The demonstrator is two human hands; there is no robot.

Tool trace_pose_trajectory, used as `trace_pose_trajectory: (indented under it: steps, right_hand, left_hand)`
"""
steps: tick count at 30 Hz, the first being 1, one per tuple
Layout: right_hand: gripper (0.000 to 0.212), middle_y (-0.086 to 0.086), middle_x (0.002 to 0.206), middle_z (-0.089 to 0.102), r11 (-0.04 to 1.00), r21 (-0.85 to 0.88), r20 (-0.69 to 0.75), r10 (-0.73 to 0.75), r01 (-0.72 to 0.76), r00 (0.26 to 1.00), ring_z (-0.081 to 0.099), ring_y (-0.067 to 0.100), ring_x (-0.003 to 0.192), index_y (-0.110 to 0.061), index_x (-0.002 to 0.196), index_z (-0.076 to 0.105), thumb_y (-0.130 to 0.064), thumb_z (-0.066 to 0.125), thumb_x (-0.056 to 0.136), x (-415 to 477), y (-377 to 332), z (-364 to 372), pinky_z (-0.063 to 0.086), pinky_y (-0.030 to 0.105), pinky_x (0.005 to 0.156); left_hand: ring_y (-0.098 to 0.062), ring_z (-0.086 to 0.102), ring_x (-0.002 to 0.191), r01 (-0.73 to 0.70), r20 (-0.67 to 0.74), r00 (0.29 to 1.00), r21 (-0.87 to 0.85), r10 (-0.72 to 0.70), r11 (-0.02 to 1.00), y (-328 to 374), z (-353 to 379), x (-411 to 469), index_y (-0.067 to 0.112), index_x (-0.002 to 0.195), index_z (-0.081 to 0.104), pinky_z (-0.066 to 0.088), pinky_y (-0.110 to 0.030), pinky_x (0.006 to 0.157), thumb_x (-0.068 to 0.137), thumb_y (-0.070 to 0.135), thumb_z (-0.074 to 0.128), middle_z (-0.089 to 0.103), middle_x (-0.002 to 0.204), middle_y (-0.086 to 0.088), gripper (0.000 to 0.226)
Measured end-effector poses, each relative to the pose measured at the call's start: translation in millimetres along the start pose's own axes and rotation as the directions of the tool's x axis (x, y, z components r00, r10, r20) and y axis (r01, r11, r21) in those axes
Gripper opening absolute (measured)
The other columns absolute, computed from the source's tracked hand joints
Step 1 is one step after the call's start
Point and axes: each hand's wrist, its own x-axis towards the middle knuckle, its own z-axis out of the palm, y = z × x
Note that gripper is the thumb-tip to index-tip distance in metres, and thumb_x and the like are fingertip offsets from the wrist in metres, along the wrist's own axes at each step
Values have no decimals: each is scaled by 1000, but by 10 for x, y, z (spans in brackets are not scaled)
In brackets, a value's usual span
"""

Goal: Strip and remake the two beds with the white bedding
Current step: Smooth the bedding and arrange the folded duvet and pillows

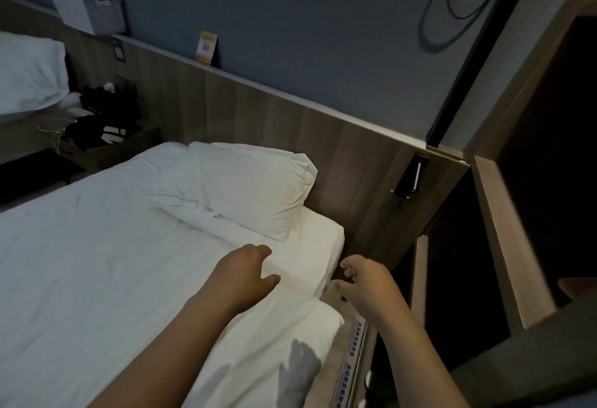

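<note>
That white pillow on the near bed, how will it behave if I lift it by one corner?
The pillow will probably sag and fold, since it looks plump, creased and slumped. It seems light for its bulk, so it should lift easily. Its case bunches loosely along the near edge, so it may slide over the filling.

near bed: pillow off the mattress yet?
No, the pillow lies on the near bed at its head end, by the wooden headboard.
</note>
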Motion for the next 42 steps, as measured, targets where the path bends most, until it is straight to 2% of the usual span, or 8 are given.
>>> trace_pose_trajectory:
  steps: [8,10,15,22,25,28,35,42]
  right_hand:
    - [45,-2,121,61,992,-62,168,-101,112,981,59,14,106,-22,127,54,-38,65,86,976,-56,246,50,28,86]
    - [45,-1,122,61,983,-77,236,-142,164,961,58,14,109,-21,128,53,-37,64,88,1343,-77,310,45,23,83]
    - [44,-3,120,60,945,-150,370,-219,291,903,57,14,108,-20,128,53,-38,62,89,2314,-190,337,46,25,86]
    - [43,-1,122,60,854,-162,435,-388,494,813,55,15,112,-17,127,54,-34,62,89,3249,-479,298,43,25,87]
    - [41,-2,119,61,825,-166,449,-425,541,786,55,14,111,-18,126,54,-33,62,88,3398,-530,272,42,25,83]
    - [42,-1,117,61,809,-166,453,-445,564,772,56,15,107,-17,127,53,-33,62,89,3483,-574,211,44,26,84]
    - [43,-1,116,61,828,-208,401,-414,521,817,57,14,105,-16,127,53,-34,63,89,3545,-523,-1,47,27,84]
    - [42,-1,117,62,834,-204,410,-403,513,818,57,15,107,-17,126,55,-34,63,89,3919,-544,1,46,26,84]
  left_hand:
    - [-13,44,130,140,36,989,30,-141,990,-218,112,573,23,144,37,35,-24,104,92,44,53,44,144,4,58]
    - [-13,43,131,195,27,980,42,-196,980,-265,125,778,24,144,36,34,-24,105,92,45,53,44,144,5,59]
    - [-13,45,129,358,6,933,42,-359,933,-306,117,1350,24,145,36,35,-23,103,93,44,52,45,142,4,58]
    - [-16,52,121,509,-17,861,13,-508,861,-240,163,1929,22,143,38,40,-26,101,93,44,52,48,140,1,56]
    - [-14,54,118,534,-13,845,-14,-534,845,-210,195,2004,23,143,38,43,-26,100,93,44,52,48,140,1,56]
    - [-17,50,124,530,-31,847,-19,-530,848,-212,176,2116,21,143,39,40,-27,103,94,43,52,48,140,0,56]
    - [-20,48,125,417,-23,908,-11,-418,909,-153,125,2478,17,139,42,39,-30,103,93,42,52,50,136,-3,53]
    - [-21,49,123,415,-15,910,-13,-415,910,-189,101,2859,17,139,43,40,-31,102,93,40,53,51,134,-4,52]
